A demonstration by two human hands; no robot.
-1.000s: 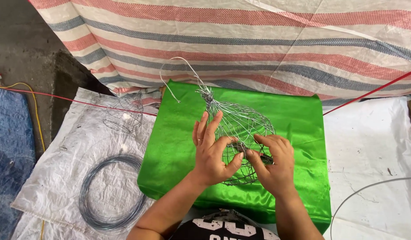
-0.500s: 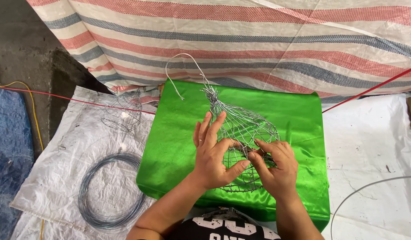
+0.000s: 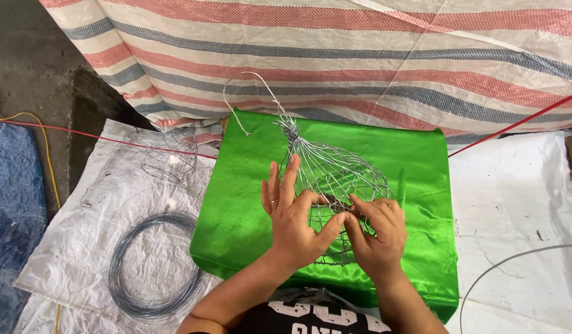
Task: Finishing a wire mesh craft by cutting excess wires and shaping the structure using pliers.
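My left hand (image 3: 296, 219) and right hand (image 3: 375, 232) pinch the mesh of a wire basket (image 3: 332, 185) lying on green cloth (image 3: 416, 185) at twelve o'clock. It looks light and springy, easily bent; the crossings seem safest to hold. A wire coil (image 3: 153, 266) lies at nine o'clock.

No packages, labels, signs or screens anywhere in view.

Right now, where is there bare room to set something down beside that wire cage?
Free: the green cloth left of the cage, and its right part. Also white sheet at right. Crowded: both hands on the cage; wire coil at left.
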